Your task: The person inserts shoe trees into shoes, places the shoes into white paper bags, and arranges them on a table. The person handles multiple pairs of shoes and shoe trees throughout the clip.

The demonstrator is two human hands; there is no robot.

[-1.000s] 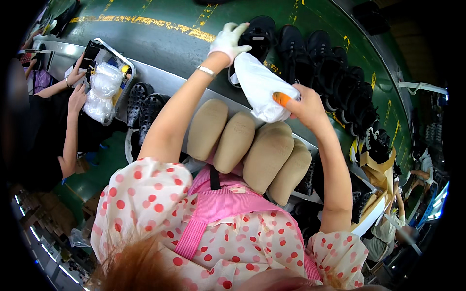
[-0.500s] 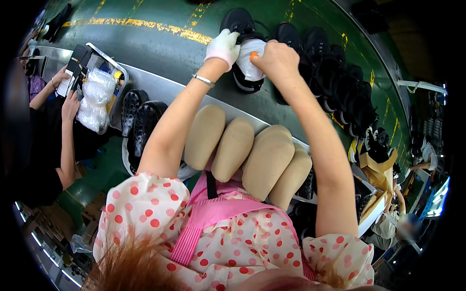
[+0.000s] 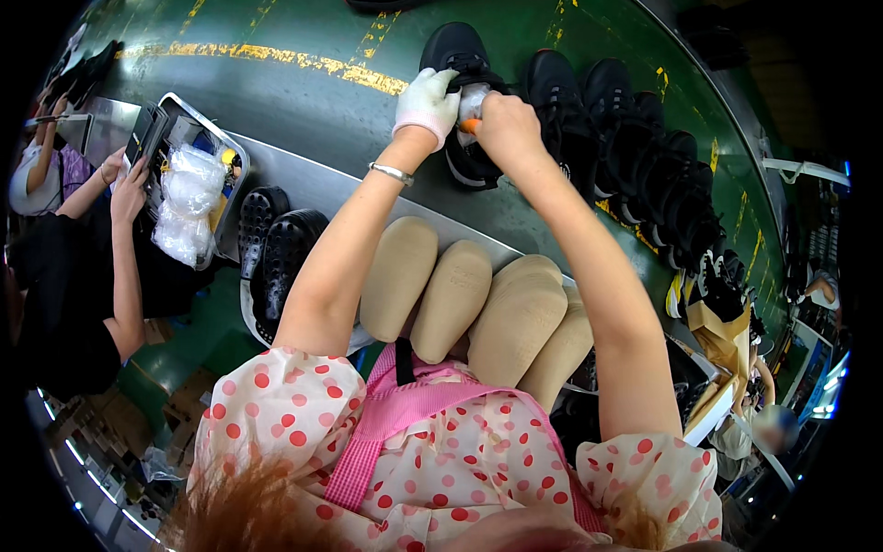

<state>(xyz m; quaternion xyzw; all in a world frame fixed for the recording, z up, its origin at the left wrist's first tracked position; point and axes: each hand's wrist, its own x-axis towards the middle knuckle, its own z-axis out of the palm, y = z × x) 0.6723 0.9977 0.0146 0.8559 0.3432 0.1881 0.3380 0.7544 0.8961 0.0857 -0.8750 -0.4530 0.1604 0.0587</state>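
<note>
A black shoe (image 3: 457, 44) sits on the green surface in front of me, its toe pointing away. My left hand (image 3: 429, 103), in a white glove, grips the shoe's upper near the tongue from the left side. Inside the shoe's opening is a wad of white stuffing (image 3: 473, 99), mostly sunk below the collar. My bare right hand (image 3: 511, 129) is closed at the opening, its thumb and fingers on the wad; the fingertips are partly hidden. Orange material (image 3: 470, 125) shows at the right thumb tip, perhaps a finger cover.
A long row of black shoes (image 3: 602, 120) runs off to the right. Several beige shoe-shaped forms (image 3: 451, 299) stand between my arms, and dark studded clogs (image 3: 287, 244) lie to the left. Beyond them, a co-worker's hands (image 3: 129, 179) hold a dark box beside a tray of plastic-wrapped bundles (image 3: 189, 189).
The white stuffing has gone down into the shoe, and my right hand has moved left and lower over the opening. My left hand keeps its grip. The whole view has shifted slightly.
</note>
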